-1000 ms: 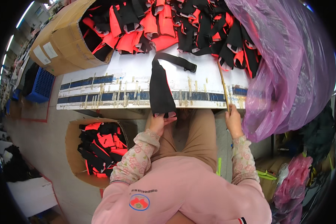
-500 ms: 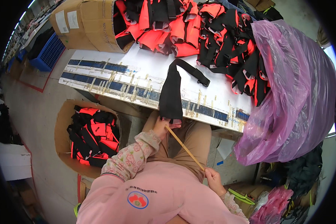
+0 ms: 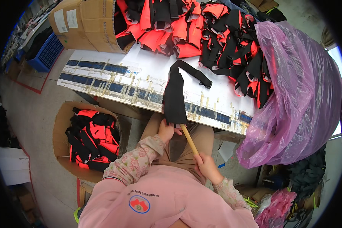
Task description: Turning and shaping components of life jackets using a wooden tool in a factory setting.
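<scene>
Centre of the frame, on the white table (image 3: 152, 62): a black band (image 3: 174, 97), long axis running top to bottom, lower end at the table's edge.
Left hand (image 3: 165, 132), the nearer, lies just below, pinching that end; the right hand (image 3: 206, 167), lower right, is closed around a stick (image 3: 189, 140) slanting up-left to it, tip insertion not discernible. Writing: blue lettering (image 3: 131, 72) on the table; dark characters and a round emblem (image 3: 139, 204) on the shirt (image 3: 167, 182), bottom; print and pale labels (image 3: 59, 21) on the box (image 3: 91, 30), upper left.
</scene>
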### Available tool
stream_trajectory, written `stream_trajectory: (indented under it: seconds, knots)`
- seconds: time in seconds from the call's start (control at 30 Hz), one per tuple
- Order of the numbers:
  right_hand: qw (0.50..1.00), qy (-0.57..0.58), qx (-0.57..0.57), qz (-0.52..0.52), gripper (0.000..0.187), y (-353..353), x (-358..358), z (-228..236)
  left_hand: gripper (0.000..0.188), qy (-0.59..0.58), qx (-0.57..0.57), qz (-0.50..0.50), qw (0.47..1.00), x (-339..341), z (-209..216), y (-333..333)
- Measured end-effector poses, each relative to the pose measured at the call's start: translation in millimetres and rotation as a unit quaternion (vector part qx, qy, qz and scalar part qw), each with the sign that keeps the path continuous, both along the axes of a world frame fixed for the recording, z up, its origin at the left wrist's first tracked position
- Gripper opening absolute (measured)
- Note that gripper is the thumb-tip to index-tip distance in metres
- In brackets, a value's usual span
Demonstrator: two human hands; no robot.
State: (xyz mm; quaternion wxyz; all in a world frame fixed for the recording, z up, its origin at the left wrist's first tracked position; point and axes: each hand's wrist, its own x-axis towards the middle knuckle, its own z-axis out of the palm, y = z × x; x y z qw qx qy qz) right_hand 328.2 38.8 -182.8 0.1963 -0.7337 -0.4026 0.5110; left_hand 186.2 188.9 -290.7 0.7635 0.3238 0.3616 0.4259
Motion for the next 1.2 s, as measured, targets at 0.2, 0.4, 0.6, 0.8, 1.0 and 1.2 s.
stream_trajectory:
  seconds: [0.2,0.4,0.6,0.8,1.0,1.2]
  knots:
    - [0.991,0.104,0.083,-0.021,0.026,62.5,-16.0,-44.3,0.024,0.08,0.004,0.011,0.997,4.6,-2.4,-2.3]
    - [0.91,0.394,-0.022,-0.124,0.028,89.4,-31.0,-52.6,0.02,0.112,0.054,-0.005,0.992,6.6,-17.9,-1.2]
    - [0.841,0.522,-0.047,-0.132,0.028,89.5,-25.2,-55.7,0.017,0.148,0.074,0.038,0.986,9.1,-14.5,-1.5]
    - [0.976,0.213,0.051,0.0,0.025,54.7,-18.0,-27.2,0.015,0.052,-0.026,0.004,0.998,5.0,-13.1,-0.1]
    - [0.975,0.219,-0.012,-0.014,0.021,-7.8,-6.9,-25.8,0.015,0.04,-0.045,0.034,0.998,9.9,-11.9,-2.0]
    - [0.966,0.257,0.036,0.007,0.026,31.7,-2.5,-61.6,0.016,0.074,-0.03,0.034,0.996,9.8,-12.7,-4.8]
